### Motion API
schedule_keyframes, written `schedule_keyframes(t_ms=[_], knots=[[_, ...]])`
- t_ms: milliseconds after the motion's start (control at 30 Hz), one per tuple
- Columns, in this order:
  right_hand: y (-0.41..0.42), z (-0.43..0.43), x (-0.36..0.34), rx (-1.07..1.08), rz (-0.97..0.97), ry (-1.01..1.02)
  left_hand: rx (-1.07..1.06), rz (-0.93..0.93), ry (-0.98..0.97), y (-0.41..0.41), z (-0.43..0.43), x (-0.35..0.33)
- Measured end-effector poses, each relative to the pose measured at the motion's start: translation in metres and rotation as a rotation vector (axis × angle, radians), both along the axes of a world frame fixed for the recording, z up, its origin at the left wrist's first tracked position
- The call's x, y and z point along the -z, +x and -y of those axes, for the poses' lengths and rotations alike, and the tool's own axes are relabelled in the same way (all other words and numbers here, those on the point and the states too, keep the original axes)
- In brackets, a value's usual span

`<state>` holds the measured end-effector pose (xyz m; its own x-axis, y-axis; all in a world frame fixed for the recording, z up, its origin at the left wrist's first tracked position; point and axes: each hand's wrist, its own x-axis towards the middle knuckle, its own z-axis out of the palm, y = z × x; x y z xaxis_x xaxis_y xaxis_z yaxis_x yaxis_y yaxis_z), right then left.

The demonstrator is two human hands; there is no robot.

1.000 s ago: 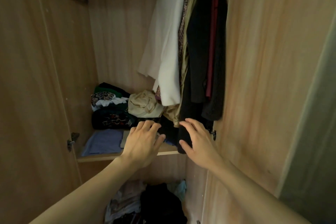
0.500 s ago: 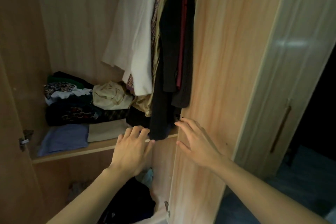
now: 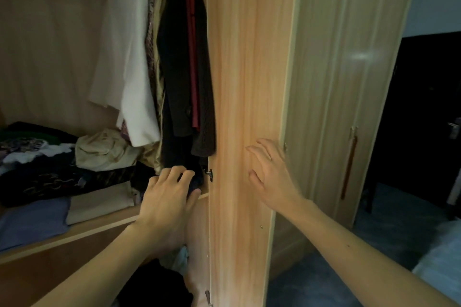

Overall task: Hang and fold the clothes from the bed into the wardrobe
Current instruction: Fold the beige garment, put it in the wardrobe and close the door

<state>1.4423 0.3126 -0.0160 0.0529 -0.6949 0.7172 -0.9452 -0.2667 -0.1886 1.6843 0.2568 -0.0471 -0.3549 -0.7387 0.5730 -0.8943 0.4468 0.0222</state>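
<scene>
The step in hand looks like tidying a piece already inside the light wooden wardrobe, not fetching a new one. The left hand [image 3: 167,199] reaches to the front edge of the wooden shelf [image 3: 99,225], its fingers bent and its thumb closing under a bunched dark garment [image 3: 193,180] beside the small metal hinge [image 3: 209,174]. Whether that cloth is the hem of the long black hanging coat [image 3: 179,70] or a separate piece, I cannot tell.

The right hand [image 3: 272,177] is spread wide and holds nothing. It lies flat towards the inner face of the open pale wood-grain wardrobe door [image 3: 239,70], fingertips near the door's far edge; actual contact is not clear.

On the rail, a white hanging garment [image 3: 132,70] sits left of the coat. Folded pieces fill the shelf, among them a flat blue folded cloth [image 3: 32,219].

Next, I judge, the dark garment needs tucking back behind the shelf edge so that the door can swing past it. Then comes a turn towards the pale bed corner [image 3: 441,264], low on the right, for whatever clothes are left.
</scene>
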Motion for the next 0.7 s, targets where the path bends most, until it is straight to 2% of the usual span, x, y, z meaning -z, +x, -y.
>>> schedule_keyframes(t_ms=[133, 433, 700], knots=[[-0.033, -0.001, -0.008, 0.031, 0.095, -0.055, 0.042, -0.007, -0.041, -0.041, -0.002, -0.016], [-0.071, 0.031, 0.002, -0.009, 0.262, 0.172, 0.029, 0.025, -0.041, -0.095, 0.002, -0.022], [-0.070, 0.038, 0.012, -0.077, 0.305, 0.078, -0.074, -0.005, 0.019, -0.089, 0.002, -0.010]])
